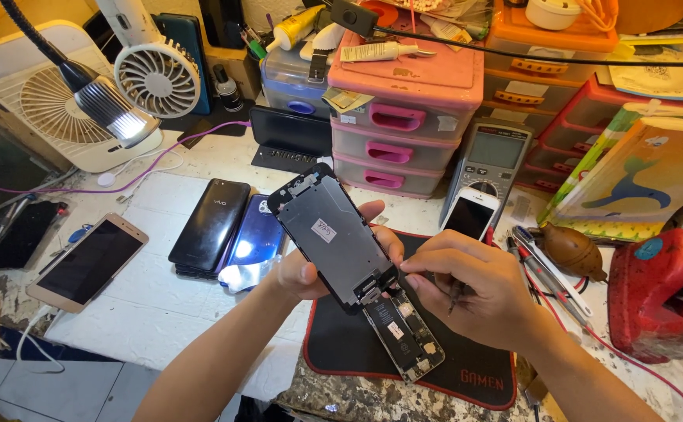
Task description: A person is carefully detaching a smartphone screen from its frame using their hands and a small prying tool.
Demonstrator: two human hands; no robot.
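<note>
While the left hand (304,273) grips the lifted black screen panel (332,237), propping open the phone body (404,332), right-hand fingers (435,270) pinch a thin dark tool (455,293) at its hinge.

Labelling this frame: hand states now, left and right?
Left hand: closed on the lifted screen panel, holding it tilted above the opened phone body.
Right hand: closed on a thin dark tool, tip by the panel's lower edge.

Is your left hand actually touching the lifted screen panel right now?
Touching. The head view shows the left hand gripping the screen panel, thumb on its lower edge and fingers wrapped behind its far side.
</note>
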